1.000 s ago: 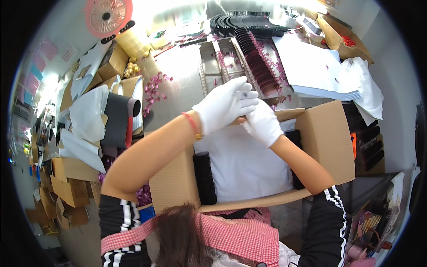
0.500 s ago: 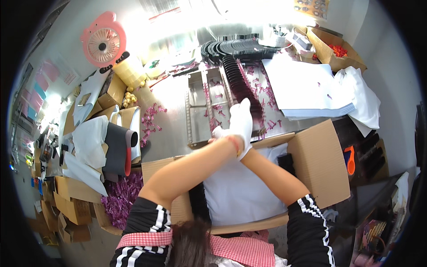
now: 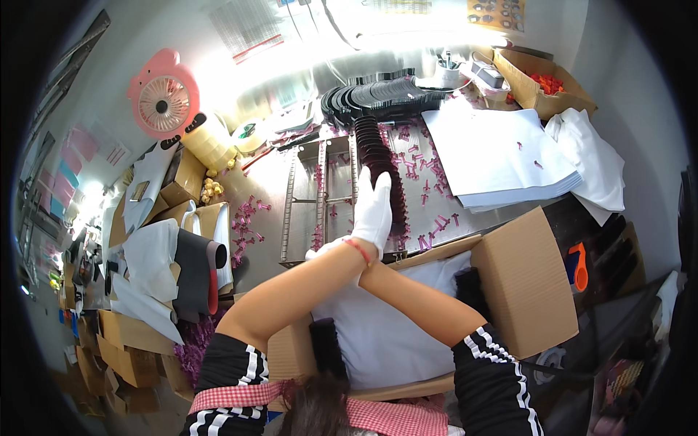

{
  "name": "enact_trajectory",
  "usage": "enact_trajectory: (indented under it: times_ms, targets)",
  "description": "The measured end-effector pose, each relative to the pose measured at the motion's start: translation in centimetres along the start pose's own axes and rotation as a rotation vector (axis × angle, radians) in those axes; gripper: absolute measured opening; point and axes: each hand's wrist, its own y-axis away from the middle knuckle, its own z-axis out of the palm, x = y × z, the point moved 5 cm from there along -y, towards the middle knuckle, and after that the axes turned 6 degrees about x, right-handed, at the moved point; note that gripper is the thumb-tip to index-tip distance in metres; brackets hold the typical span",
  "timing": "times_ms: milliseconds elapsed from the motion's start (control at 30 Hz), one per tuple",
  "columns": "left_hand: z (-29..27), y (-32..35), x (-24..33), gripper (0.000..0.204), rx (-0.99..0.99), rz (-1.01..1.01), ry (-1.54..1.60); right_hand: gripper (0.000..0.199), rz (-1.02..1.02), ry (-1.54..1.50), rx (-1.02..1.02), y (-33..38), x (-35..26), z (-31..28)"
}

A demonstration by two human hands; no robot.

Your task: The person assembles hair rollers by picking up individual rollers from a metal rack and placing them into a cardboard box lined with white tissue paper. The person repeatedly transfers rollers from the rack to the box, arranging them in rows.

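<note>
My forearms cross, the left one on top. In a white glove, my left hand (image 3: 374, 212) reaches forward with its fingers stretched out against a row of thin dark curved sheets (image 3: 367, 138). That row stands along the right side of a metal rack (image 3: 289, 207) with narrow bars. My right hand (image 3: 317, 252), also gloved in white, shows only a sliver at the rack's near edge; the left forearm hides the rest, so its fingers cannot be made out. A bigger stack of black curved pieces (image 3: 385, 98) lies behind the row.
An open cardboard box (image 3: 527, 280) with white sheeting (image 3: 407, 327) sits right in front of me. Small purple pieces (image 3: 247, 229) are scattered over the metal tabletop. White paper (image 3: 502, 152) lies to the right, a pink fan (image 3: 163, 94) stands back left, and rolled sheets (image 3: 196, 272) fill the left.
The view has shifted slightly. My left hand has come over onto the row of dark sheets, which now runs straighter. My right hand has drawn left and nearer, toward the rack's near edge.
</note>
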Motion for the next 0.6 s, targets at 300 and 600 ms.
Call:
enact_trajectory:
  times_ms: [300,600]
  targets:
    - [2.7,-5.2,0.9,0.086,0.275,0.179,-0.135,0.038,0.11,-0.439,0.175,4.1,-1.1,-8.1]
    - [4.4,-9.7,1.1,0.095,0.366,0.148,-0.196,0.018,0.071,-0.423,0.287,5.0,-0.9,-10.8]
